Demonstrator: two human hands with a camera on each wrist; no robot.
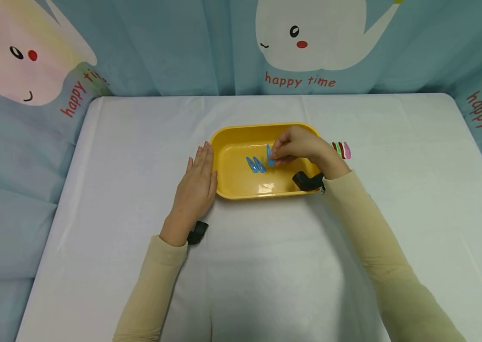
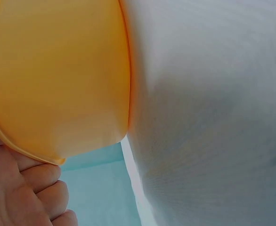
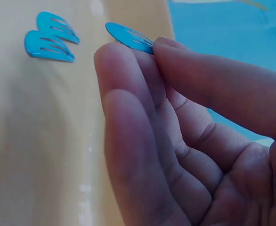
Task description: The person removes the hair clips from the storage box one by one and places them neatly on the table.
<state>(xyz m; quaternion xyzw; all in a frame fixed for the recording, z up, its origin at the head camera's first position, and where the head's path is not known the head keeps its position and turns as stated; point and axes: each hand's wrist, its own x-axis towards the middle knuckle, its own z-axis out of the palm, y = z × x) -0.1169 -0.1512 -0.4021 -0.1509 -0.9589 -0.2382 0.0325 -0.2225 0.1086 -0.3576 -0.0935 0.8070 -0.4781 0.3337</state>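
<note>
Over the yellow tray, my right hand pinches a blue snap hair clip between thumb and fingers. Two more blue hair clips lie side by side on the tray floor, left of the held one; the right wrist view shows this pair too. My left hand lies with straight fingers along the tray's left end. In the left wrist view its fingers touch the outside of the tray wall below the rim.
Right of the tray, several hair clips in green, red and pink lie in a row, partly hidden by my right wrist. A white cloth covers the table. Blue curtains with whale prints hang behind and at the sides.
</note>
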